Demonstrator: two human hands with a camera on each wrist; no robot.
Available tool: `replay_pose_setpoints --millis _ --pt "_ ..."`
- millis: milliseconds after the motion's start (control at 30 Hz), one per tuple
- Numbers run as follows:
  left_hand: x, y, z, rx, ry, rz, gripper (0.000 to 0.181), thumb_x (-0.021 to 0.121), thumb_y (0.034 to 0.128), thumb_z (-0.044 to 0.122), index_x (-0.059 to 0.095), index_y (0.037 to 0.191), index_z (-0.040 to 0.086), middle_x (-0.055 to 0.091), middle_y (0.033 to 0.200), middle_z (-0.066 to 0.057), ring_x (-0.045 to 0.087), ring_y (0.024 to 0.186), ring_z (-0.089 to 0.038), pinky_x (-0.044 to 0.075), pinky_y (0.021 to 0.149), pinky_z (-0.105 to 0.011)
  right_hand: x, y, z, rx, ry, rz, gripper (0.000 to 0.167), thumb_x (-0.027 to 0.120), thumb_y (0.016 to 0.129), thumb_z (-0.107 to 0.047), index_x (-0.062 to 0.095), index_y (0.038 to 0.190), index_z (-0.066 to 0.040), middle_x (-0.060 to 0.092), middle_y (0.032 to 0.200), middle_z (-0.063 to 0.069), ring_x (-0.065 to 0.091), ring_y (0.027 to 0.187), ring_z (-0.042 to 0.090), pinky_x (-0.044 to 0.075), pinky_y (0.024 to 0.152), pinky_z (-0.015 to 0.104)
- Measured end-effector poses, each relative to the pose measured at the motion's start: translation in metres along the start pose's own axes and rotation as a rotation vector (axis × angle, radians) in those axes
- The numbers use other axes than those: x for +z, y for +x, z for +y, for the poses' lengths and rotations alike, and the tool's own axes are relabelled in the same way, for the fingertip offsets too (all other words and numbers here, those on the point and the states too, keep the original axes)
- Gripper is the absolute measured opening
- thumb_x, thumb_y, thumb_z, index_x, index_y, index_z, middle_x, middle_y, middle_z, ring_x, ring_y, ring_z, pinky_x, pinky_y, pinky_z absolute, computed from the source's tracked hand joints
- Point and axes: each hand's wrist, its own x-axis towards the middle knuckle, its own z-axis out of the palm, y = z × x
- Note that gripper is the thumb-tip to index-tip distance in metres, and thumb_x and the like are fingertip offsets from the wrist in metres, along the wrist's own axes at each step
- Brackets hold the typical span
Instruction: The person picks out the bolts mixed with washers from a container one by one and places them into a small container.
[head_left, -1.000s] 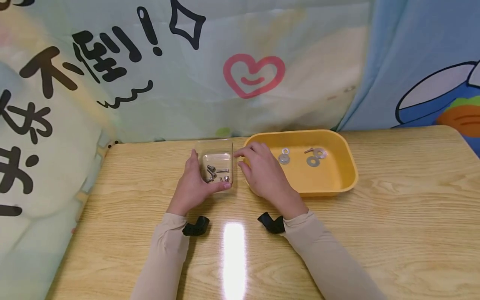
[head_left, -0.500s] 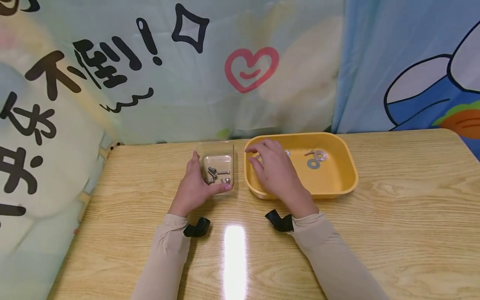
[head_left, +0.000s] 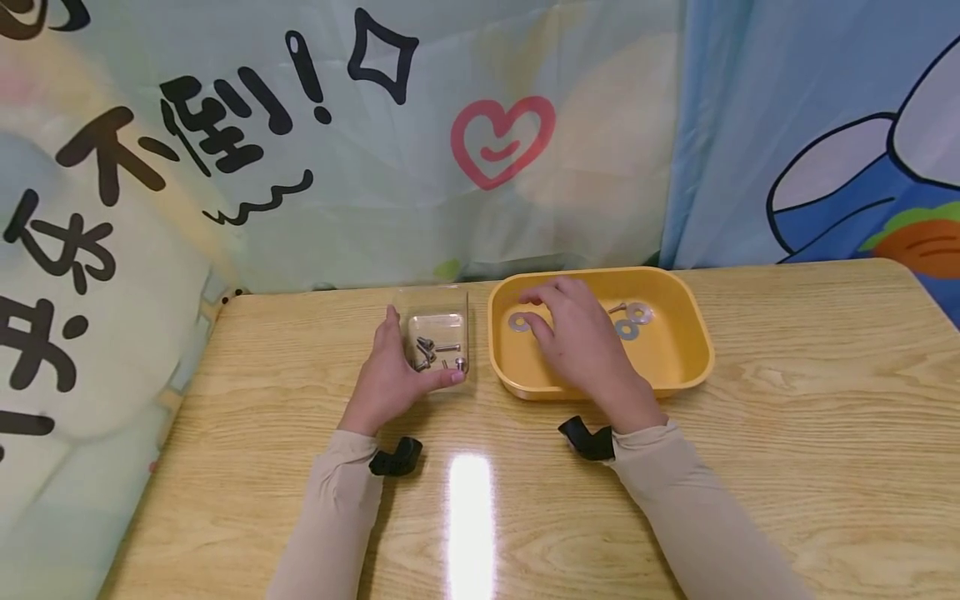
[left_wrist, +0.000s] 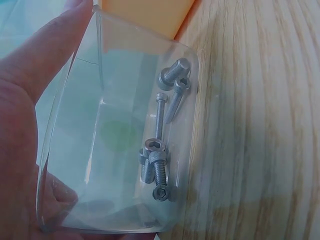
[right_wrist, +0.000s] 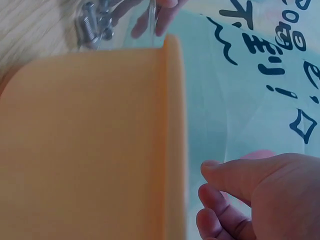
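Note:
My left hand [head_left: 384, 372] grips a clear plastic box [head_left: 441, 300], thumb along its near side and fingers around the left. Several metal screws [left_wrist: 160, 165] of different sizes lie in its bottom. Over the yellow tray [head_left: 525, 390], my right hand [head_left: 588, 342] hovers with fingers bent loosely and thumb apart from them; nothing shows between them. In the tray, a flat washer [head_left: 518, 322] lies left of that hand. To its right are a small screw [head_left: 617, 307], a larger washer [head_left: 640, 313] and another washer [head_left: 626, 330]. The right hand hides part of the tray floor.
Both containers stand side by side near the back of a wooden table [head_left: 810, 400], a narrow gap between them. Behind them hangs a printed cloth [head_left: 360, 192]. Each wrist wears a black mount, such as the left one [head_left: 396, 457].
My right hand has moved right, from beside the clear box to over the tray's middle. A washer at the tray's left end has come into sight. The left hand keeps its grip.

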Motion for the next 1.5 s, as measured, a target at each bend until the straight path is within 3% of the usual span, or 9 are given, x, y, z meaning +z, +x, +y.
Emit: replay_pose_setpoints --millis 500,700,1067,1500 --pt "0.004 0.013 0.013 -0.055 -0.01 0.029 0.142 0.089 0.0667 0.058 -0.003 0.162 0.007 0.013 0.166 -0.015 0.034 0.143 -0.039 0.033 0.113 -0.051 -0.025 0.021 0.043 0.001 -0.007 -0.042 0.024 0.063 0.098 -0.011 0.068 0.119 0.002 0.061 0.114 0.02 0.05 0.114 0.04 0.042 0.097 0.052" --pt "0.004 0.012 0.013 -0.056 -0.004 0.027 0.142 0.088 0.0661 0.06 -0.003 0.162 0.008 0.014 0.166 -0.015 0.032 0.145 -0.038 0.033 0.114 -0.051 -0.03 0.017 0.05 0.039 -0.044 -0.056 0.027 0.063 0.099 -0.015 0.067 0.12 0.001 0.061 0.115 0.02 0.05 0.113 0.04 0.042 0.096 0.054" --pt "0.003 0.01 0.013 -0.044 0.004 0.025 0.142 0.089 0.0669 0.059 -0.002 0.162 0.006 0.014 0.166 -0.016 0.034 0.143 -0.038 0.034 0.113 -0.051 -0.045 0.012 0.066 0.021 -0.121 -0.081 0.028 0.064 0.097 -0.01 0.065 0.119 0.007 0.059 0.115 0.026 0.054 0.106 0.042 0.046 0.09 0.054" --pt "0.004 0.011 0.01 -0.041 0.004 0.024 0.142 0.088 0.0666 0.06 -0.002 0.162 0.006 0.013 0.166 -0.015 0.032 0.144 -0.038 0.034 0.114 -0.051 -0.048 0.014 0.09 0.003 -0.204 -0.143 0.029 0.064 0.096 -0.009 0.065 0.119 0.009 0.065 0.114 0.026 0.053 0.112 0.043 0.04 0.1 0.054"
